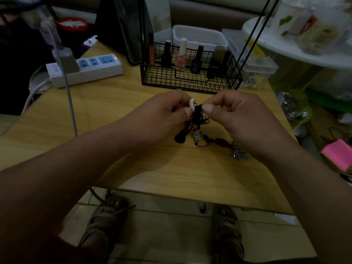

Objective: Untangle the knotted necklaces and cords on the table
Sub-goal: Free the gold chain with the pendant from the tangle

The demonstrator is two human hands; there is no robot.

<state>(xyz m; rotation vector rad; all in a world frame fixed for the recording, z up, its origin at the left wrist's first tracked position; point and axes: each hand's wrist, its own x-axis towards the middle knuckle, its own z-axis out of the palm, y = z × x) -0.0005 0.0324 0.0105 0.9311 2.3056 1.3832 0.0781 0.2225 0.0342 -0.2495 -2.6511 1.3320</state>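
Your left hand (167,109) and right hand (234,111) pinch the black cord tangle (197,115) together above mid-table (133,159), lifted so pendants hang free; the knot itself is probably between your fingertips.

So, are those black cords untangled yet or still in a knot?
Knotted: the black cords form one dense clump pinched between the left hand and right hand, with pendants bunched together below.
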